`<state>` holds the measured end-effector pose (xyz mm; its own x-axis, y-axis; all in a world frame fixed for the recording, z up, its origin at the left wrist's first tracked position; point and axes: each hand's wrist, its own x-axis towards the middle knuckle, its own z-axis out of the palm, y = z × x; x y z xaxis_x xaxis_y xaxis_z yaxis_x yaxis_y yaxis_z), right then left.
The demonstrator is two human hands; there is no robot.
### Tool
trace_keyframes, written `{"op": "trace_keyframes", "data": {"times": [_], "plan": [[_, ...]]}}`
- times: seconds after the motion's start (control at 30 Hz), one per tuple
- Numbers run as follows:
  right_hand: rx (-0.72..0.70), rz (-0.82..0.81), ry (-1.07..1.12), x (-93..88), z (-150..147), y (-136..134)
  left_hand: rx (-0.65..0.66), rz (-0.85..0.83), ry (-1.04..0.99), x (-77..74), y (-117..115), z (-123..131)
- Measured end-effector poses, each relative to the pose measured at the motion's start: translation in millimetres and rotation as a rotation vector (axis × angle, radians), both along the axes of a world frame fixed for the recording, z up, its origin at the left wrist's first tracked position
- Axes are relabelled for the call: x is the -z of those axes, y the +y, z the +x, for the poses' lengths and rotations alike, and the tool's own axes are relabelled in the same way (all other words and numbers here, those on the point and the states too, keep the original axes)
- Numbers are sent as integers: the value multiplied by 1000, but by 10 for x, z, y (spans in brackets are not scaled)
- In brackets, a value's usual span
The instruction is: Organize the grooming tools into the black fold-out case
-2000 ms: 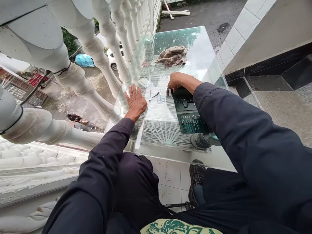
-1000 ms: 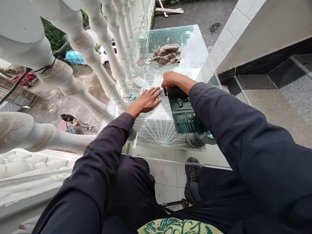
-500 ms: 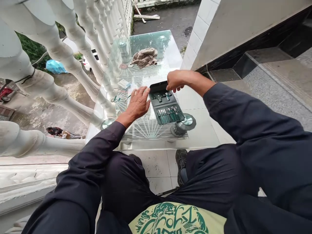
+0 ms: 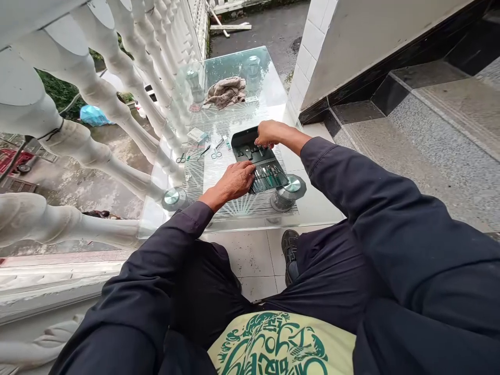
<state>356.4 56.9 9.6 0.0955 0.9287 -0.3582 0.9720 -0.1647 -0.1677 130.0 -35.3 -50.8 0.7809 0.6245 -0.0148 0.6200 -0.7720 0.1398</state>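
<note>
A dark green manicure case (image 4: 242, 151) lies unfolded on the glass table (image 4: 230, 208). Slim metal tools (image 4: 269, 176) fill the slots of its near half. My left hand (image 4: 236, 179) holds the case by its left edge, fingers over the middle fold. Over the far half, my right hand (image 4: 269, 134) has its fingers curled round a small shiny nail clipper (image 4: 261, 151), mostly covered by them. Left of the case lie another nail clipper (image 4: 227, 142), small scissors (image 4: 216, 152), dark-handled nippers (image 4: 203, 151) and a second pair of scissors (image 4: 181, 158).
A crumpled cloth (image 4: 225, 92) lies toward the table's far end. A small white and blue box (image 4: 197, 135) sits left of the case. White balusters (image 4: 113, 101) line the left side; stone steps (image 4: 363, 130) rise on the right. Round table supports (image 4: 288, 194) show under the glass.
My left hand has moved right and down, from beside the case onto its edge. My right hand has come down to the nail clipper in the far half. The view has shifted slightly.
</note>
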Motion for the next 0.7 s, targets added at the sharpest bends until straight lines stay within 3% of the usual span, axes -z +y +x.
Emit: {"op": "trace_keyframes", "data": {"times": [0.2, 0.37, 0.53, 0.7], "plan": [[37, 8, -47, 109, -60, 60, 2, 7, -1, 107, -16, 28], [171, 148, 69, 134, -51, 148, 16, 34, -11, 185, -28, 38], [244, 327, 176, -7, -23, 124, 16, 50, 5, 203, -51, 57], [148, 497, 177, -241, -129, 248, 17, 40, -22, 184, -83, 68]]}}
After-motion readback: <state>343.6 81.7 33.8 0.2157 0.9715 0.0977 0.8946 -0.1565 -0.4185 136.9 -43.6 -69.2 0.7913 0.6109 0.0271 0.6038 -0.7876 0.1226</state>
